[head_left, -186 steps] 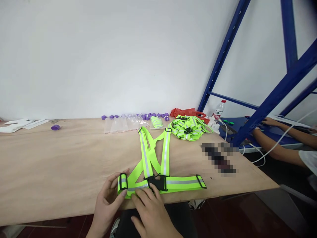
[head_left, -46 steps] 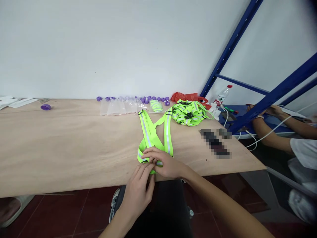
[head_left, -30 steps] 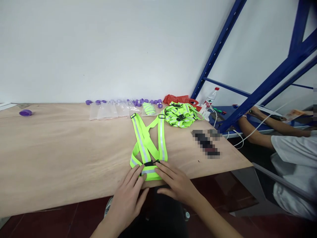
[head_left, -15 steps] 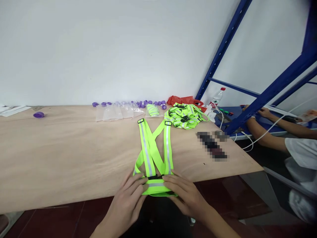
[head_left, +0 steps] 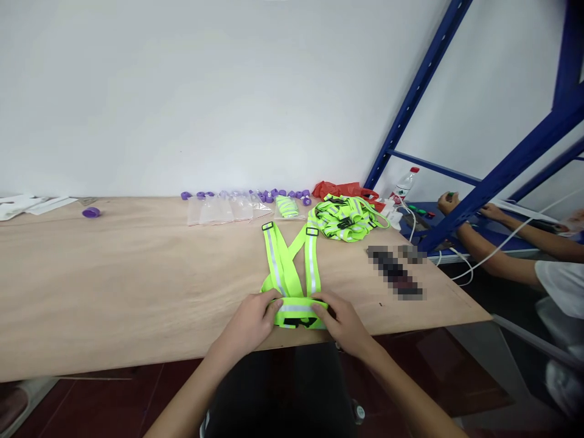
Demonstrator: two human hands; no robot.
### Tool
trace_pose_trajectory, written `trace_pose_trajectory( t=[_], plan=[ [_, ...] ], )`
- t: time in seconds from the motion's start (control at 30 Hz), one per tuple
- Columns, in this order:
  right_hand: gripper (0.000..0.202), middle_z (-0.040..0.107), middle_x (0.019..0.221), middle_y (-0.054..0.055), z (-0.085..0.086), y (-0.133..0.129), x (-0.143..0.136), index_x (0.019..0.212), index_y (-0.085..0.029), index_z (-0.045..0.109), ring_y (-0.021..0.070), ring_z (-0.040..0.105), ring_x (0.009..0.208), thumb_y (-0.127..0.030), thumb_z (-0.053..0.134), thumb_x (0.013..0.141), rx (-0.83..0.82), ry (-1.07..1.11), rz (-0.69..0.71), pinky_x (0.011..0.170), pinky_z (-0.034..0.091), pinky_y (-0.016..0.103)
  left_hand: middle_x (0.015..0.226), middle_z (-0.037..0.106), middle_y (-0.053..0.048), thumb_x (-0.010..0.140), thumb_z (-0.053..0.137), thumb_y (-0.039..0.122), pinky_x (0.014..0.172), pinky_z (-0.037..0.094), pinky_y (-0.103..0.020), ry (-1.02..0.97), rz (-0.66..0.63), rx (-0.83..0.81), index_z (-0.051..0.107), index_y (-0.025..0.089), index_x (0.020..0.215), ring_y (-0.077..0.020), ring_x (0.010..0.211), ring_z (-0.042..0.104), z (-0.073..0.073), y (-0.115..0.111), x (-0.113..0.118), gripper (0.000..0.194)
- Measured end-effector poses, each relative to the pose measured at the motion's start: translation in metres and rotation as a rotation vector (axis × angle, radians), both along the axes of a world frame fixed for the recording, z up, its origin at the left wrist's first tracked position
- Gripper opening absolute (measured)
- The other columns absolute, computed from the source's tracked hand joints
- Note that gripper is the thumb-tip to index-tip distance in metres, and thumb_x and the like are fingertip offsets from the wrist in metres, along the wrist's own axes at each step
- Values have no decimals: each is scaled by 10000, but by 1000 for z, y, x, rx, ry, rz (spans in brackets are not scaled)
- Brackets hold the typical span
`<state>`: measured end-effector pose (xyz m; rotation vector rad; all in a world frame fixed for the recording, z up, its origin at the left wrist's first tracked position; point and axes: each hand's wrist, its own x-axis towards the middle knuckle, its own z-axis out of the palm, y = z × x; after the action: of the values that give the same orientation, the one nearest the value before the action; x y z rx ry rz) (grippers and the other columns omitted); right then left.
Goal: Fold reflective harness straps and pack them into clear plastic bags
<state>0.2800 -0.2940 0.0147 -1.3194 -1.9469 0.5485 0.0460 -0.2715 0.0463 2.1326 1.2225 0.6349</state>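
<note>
A neon-yellow reflective vest harness [head_left: 292,258] with silver stripes lies on the wooden table in front of me. Its two straps, each with a black buckle, point away toward the wall, and its waist band is folded over at the near end. My left hand [head_left: 255,316] grips the left end of the folded band, thumb on top. At the right end, my right hand [head_left: 340,316] pinches the band in the same way. A black clip shows partly under the near fold. The fingers beneath the band are hidden.
Behind the harness lie clear plastic bags [head_left: 219,208], a bagged folded harness [head_left: 286,207], purple rings [head_left: 306,201] and a heap of harnesses [head_left: 349,219]. A red bag [head_left: 337,190] and a bottle [head_left: 404,184] stand farther right. A co-worker's arms [head_left: 493,249] reach past the blue rack [head_left: 479,182].
Both hands have moved the near end of the harness away from the table edge, folding the waist band over toward the straps. The thumbs now lie on top. The co-worker's hand has lifted.
</note>
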Motion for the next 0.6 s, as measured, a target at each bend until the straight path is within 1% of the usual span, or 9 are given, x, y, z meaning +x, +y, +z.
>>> trace_pose_trajectory(
  t=[0.07, 0.13, 0.2, 0.27, 0.33, 0.37, 0.43, 0.5, 0.6],
  plan=[
    [236, 699, 884, 60, -1, 5, -1, 884, -204, 677, 226, 673, 864, -330, 509, 991, 9, -48, -15, 756, 568, 348, 802, 668, -37, 998, 402, 225, 675, 482, -309, 40, 30, 68, 631, 207, 808, -203, 742, 643, -8, 4, 5, 298],
    [234, 668, 863, 54, -3, 8, -1, 817, -207, 661, 226, 654, 868, -315, 531, 979, 37, -107, -33, 761, 559, 352, 888, 659, -68, 993, 417, 220, 743, 504, -344, 108, 64, 167, 648, 197, 822, -226, 836, 648, -15, 6, 7, 288],
    [172, 660, 893, 54, -5, 8, -1, 863, -213, 666, 228, 644, 893, -297, 556, 965, 62, -152, -51, 773, 557, 354, 968, 649, -84, 991, 448, 229, 798, 508, -393, 179, 98, 259, 668, 197, 883, -255, 913, 635, -21, 5, 8, 247],
    [115, 661, 956, 61, -8, 7, 0, 977, -216, 668, 232, 640, 933, -282, 576, 955, 99, -181, -71, 785, 558, 353, 1045, 640, -86, 983, 493, 239, 833, 505, -425, 204, 128, 336, 670, 206, 965, -276, 985, 612, -24, 4, 7, 181],
    [147, 656, 1002, 79, -11, 6, -2, 1057, -207, 651, 241, 636, 954, -286, 597, 946, 201, -204, -124, 787, 556, 358, 1085, 633, -83, 978, 524, 243, 832, 512, -419, 183, 147, 366, 645, 206, 1024, -270, 1002, 598, -26, 3, 4, 134],
    [147, 654, 1006, 88, -12, 5, -3, 1055, -200, 647, 244, 635, 949, -287, 601, 946, 272, -221, -150, 785, 552, 361, 1068, 635, -80, 978, 532, 242, 822, 518, -412, 174, 141, 369, 632, 199, 1016, -263, 988, 596, -27, 3, 2, 115],
    [89, 665, 965, 89, -14, 1, -7, 972, -197, 650, 238, 637, 905, -261, 591, 957, 417, -275, -165, 774, 537, 360, 998, 643, -72, 980, 536, 233, 824, 525, -416, 174, 103, 389, 612, 186, 952, -255, 958, 596, -29, 2, -2, 93],
    [96, 693, 931, 80, -13, -4, -9, 909, -198, 651, 222, 646, 864, -202, 573, 965, 520, -337, -121, 771, 526, 351, 965, 650, -69, 986, 523, 210, 861, 527, -437, 175, 59, 444, 606, 184, 900, -258, 972, 601, -31, 0, -7, 122],
    [90, 736, 996, 89, -13, -15, -9, 997, -187, 664, 231, 678, 927, -189, 581, 963, 596, -398, -57, 803, 537, 357, 1025, 664, -80, 1003, 461, 168, 855, 556, -411, 138, 33, 505, 629, 187, 941, -247, 1011, 626, -33, -6, -13, 179]
  ],
)
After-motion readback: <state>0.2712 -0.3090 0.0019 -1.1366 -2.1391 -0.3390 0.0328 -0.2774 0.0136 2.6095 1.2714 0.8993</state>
